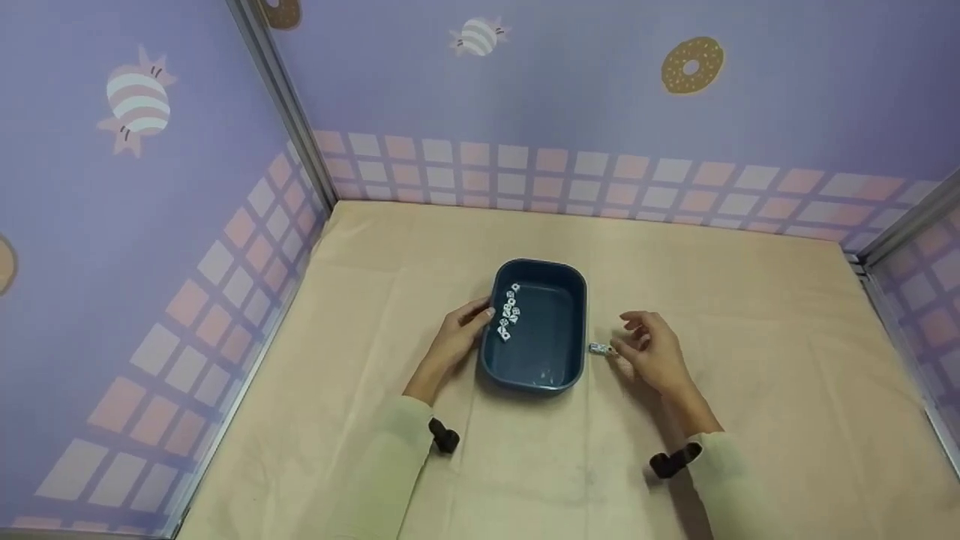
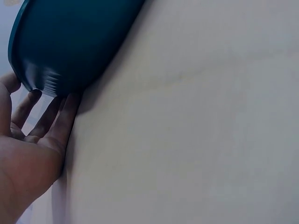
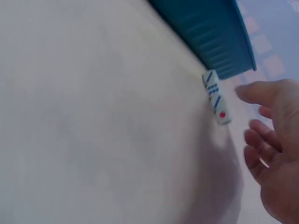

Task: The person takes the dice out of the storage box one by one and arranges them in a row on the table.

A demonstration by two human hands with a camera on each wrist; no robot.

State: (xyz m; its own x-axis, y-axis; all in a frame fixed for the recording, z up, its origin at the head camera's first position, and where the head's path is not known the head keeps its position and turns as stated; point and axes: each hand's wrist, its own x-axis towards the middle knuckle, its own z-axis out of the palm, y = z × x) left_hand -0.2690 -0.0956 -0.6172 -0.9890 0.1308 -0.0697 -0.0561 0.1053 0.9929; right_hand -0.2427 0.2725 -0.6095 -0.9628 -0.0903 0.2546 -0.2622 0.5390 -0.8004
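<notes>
A dark blue rectangular plastic tub (image 1: pixel 551 334) stands on the cloth, with several white dice (image 1: pixel 509 309) scattered along its left side inside. My left hand (image 1: pixel 453 342) grips the tub's left wall, thumb over the rim and fingers against the outside, as the left wrist view also shows. Just right of the tub lies a short row of dice (image 3: pixel 215 95), lined up end to end, with blue pips and one red pip visible. Beside that row is my right hand (image 1: pixel 657 355), fingers loosely bent; in the right wrist view its thumb hovers apart from the dice.
A beige cloth (image 1: pixel 420 247) with creases covers the table. Purple panels with a pink and white checked band (image 1: pixel 514 171) enclose the back and both sides, joined by a metal post (image 1: pixel 289 97). Each wrist carries a black camera mount (image 1: pixel 444 436).
</notes>
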